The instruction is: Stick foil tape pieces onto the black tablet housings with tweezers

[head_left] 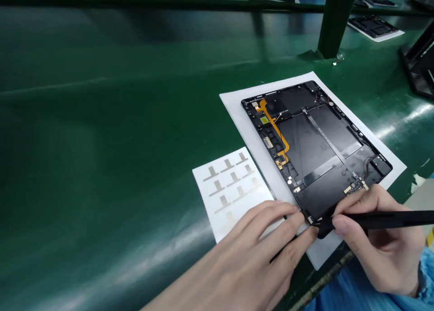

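An opened black tablet housing (315, 139) lies face down on a white sheet (252, 139), its inner parts showing. An orange flex cable (275, 126) runs along its left side. My left hand (257, 252) reaches in from the lower left, its fingertips against the tablet's near corner. My right hand (379, 238) grips a slim black tool (383, 219), whose tip meets that same corner beside my left fingers. The tool's tip is hidden there. Next to my left hand lies a white backing sheet (230, 186) carrying several grey T-shaped pads.
The surface is a glossy green belt or mat (101, 134). A dark green post (335, 21) rises behind the tablet. Another tablet housing on white paper (373, 27) sits at the back right, beside a black stand (418, 64). A blue sleeve (359, 293) shows at the bottom.
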Demonstrator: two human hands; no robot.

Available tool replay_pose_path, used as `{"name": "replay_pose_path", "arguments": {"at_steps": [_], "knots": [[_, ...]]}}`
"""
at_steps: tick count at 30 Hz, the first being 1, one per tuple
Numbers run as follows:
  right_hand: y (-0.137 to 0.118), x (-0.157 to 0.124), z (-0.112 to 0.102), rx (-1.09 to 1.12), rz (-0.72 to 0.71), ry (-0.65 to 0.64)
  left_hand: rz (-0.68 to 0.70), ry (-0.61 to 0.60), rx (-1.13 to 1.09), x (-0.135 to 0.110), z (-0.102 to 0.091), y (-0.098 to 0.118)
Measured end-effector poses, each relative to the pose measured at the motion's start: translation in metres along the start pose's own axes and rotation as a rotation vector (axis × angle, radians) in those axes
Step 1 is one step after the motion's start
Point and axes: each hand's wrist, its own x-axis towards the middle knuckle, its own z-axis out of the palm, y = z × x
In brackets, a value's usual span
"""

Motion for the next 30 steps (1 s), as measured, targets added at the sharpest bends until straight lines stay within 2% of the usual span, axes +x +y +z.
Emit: {"name": "replay_pose_path", "arguments": {"at_steps": [8,15,20,24,30], "knots": [[0.0032,-0.0005,0.0037,-0.066,0.003,0.002,0.019,0.037,0.006,0.0023,-0.0001,-0.0003],[0.0023,0.0034,0.0023,0.004,0.054,-0.020,0.013,0.019,-0.048,-0.0023,-0.0009,-0.0028],[-0.0001,0.0041,0.0026,0.087,0.106,0.090,-0.061,0.037,-0.157,-0.0055,0.0004,-0.0038],[0.0000,0.0040,0.0030,0.044,0.124,0.078,-0.095,0.089,-0.082,-0.0058,0.0010,-0.0039],[0.0004,0.0043,0.0023,-0.012,0.129,0.071,-0.061,0.050,-0.001,-0.0055,-0.0020,-0.0040]]}}
